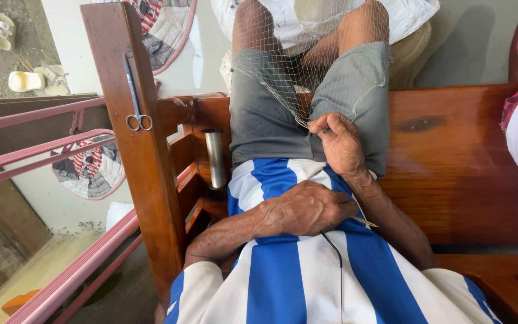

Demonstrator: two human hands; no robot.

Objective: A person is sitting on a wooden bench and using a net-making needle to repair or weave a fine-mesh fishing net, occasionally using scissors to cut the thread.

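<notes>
Right hand [340, 144] pinches the net [307, 66] at its edge over the lap. Left hand [304, 210] rests loosely closed on the striped shirt [283, 270], holding nothing.

there is one view only, from a camera worn on the person's head. it looks steeply down along the person's own body, so the blue-and-white striped shirt [307, 264] fills the bottom of the frame, very near the lens, and the grey shorts [271, 120] and bare knees run away toward the top. both hands sit close, around the middle. the wooden bench [451, 156] spreads to the right, and its upright post [139, 150] rises at the left, just beside the body. past the post the view drops to the pink railing [43, 144] and lower ground well below. no second view shares this scene.
</notes>
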